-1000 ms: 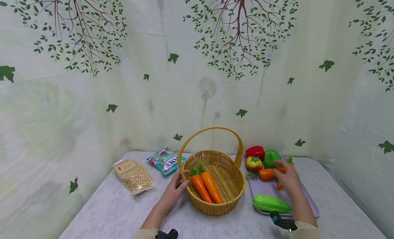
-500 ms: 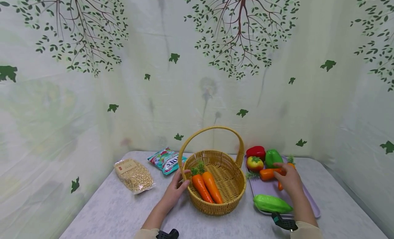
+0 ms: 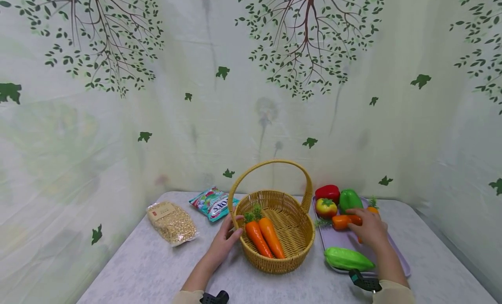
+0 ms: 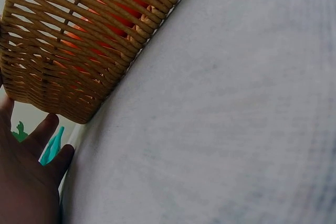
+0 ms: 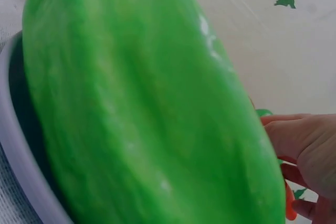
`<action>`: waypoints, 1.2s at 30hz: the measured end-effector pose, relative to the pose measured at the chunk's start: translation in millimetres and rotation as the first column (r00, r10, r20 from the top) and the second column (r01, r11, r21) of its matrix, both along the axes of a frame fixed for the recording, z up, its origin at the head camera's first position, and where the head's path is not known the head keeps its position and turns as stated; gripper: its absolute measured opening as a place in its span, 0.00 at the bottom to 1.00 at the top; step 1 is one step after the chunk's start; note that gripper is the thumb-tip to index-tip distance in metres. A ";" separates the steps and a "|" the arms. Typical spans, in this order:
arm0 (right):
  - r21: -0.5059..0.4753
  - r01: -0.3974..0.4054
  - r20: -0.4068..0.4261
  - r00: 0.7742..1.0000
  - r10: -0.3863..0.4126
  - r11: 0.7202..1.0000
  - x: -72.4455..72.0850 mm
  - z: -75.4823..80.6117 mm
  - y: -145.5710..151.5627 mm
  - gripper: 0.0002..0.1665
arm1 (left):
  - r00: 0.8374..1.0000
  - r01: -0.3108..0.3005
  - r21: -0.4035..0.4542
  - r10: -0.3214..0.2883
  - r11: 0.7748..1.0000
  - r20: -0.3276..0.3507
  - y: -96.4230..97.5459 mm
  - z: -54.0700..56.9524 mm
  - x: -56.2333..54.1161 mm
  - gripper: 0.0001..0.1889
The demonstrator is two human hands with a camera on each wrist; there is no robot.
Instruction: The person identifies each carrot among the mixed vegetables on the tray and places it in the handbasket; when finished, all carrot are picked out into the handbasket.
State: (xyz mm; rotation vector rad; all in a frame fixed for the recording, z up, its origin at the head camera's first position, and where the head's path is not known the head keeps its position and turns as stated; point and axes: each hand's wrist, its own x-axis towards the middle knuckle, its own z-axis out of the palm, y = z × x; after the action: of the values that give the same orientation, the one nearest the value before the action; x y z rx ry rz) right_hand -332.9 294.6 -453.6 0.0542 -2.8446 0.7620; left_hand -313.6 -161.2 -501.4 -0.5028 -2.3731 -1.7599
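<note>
A wicker basket [image 3: 286, 264] with a tall arched handle stands mid-table, two carrots [image 3: 270, 236] lying inside it. My left hand [image 3: 222, 241] rests against the basket's left side near the handle base, its fingers spread in the left wrist view. Over the lilac tray [image 3: 331, 241] on the right, my right hand [image 3: 370, 229] pinches another carrot [image 3: 342, 222] between thumb and fingers; the hand hides part of it. A long green vegetable [image 3: 349, 258] lies at the tray's near end and fills much of the right wrist view.
At the tray's far end sit a red pepper [image 3: 327, 193], a red-yellow tomato-like fruit [image 3: 326, 207], a green pepper [image 3: 350, 200] and more carrot [image 3: 372, 209]. Left of the basket lie a bag of grains [image 3: 172, 223] and a teal snack packet [image 3: 213, 204]. A printed curtain [image 3: 251, 99] stands behind.
My right hand has lowered slightly and its fingers have closed in around the carrot on the tray. The left hand and basket have stayed put.
</note>
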 end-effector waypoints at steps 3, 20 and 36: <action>0.022 0.021 0.029 0.999 -0.022 1.000 -0.5 0.7 -1.1 0.27 | 1.000 0.002 -0.001 -0.002 1.000 -0.009 -0.4 -0.8 -1.6 0.22; 0.076 0.003 0.097 0.995 -0.010 0.997 4.9 4.0 -6.6 0.28 | 1.000 0.004 -0.014 -0.005 1.000 -0.014 0.7 0.8 -0.8 0.22; -0.100 -0.013 0.145 0.989 0.027 0.995 9.6 13.5 -3.9 0.36 | 1.000 0.014 -0.007 -0.014 1.000 -0.008 0.3 3.3 1.7 0.23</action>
State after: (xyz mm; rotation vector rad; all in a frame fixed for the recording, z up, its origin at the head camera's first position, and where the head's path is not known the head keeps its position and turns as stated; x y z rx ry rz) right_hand -323.3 290.7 -440.1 0.0130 -2.9420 0.9468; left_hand -311.9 -160.9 -498.1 -0.5273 -2.3774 -1.7525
